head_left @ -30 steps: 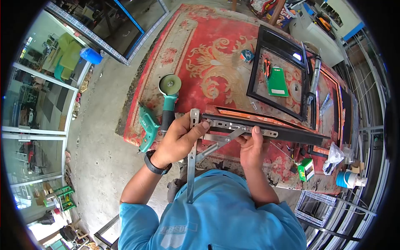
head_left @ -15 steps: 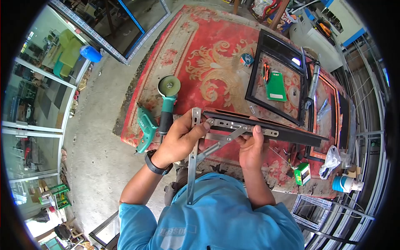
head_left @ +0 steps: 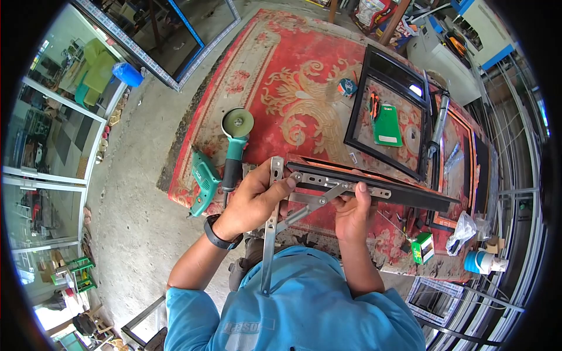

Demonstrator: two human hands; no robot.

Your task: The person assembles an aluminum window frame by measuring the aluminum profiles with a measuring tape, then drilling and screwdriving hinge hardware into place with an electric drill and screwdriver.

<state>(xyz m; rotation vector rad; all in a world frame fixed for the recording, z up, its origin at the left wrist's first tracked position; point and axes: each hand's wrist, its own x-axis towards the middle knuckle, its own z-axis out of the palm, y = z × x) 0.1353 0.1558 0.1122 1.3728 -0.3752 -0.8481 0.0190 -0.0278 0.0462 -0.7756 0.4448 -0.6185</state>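
My left hand (head_left: 252,202) is closed on a metal window friction hinge (head_left: 268,257), its thumb pressed near the pivot at the end of a black frame bar (head_left: 418,198). One slotted arm of the hinge hangs down toward my shirt; another track lies along the bar, joined by angled links. My right hand (head_left: 353,213) grips the bar from below, with the thumb up against the hinge track. The fingers behind the bar are partly hidden.
On the red patterned carpet (head_left: 293,52) lie an angle grinder (head_left: 233,161), a green drill (head_left: 204,182) and a tape roll (head_left: 347,87). To the right are a black window frame (head_left: 355,117), a green pad (head_left: 387,124), a caulking gun (head_left: 440,126) and a small green box (head_left: 422,248).
The bar and hinge sit slightly lower in view, and the hanging hinge arm has tilted a little. Both hands keep the same grip.
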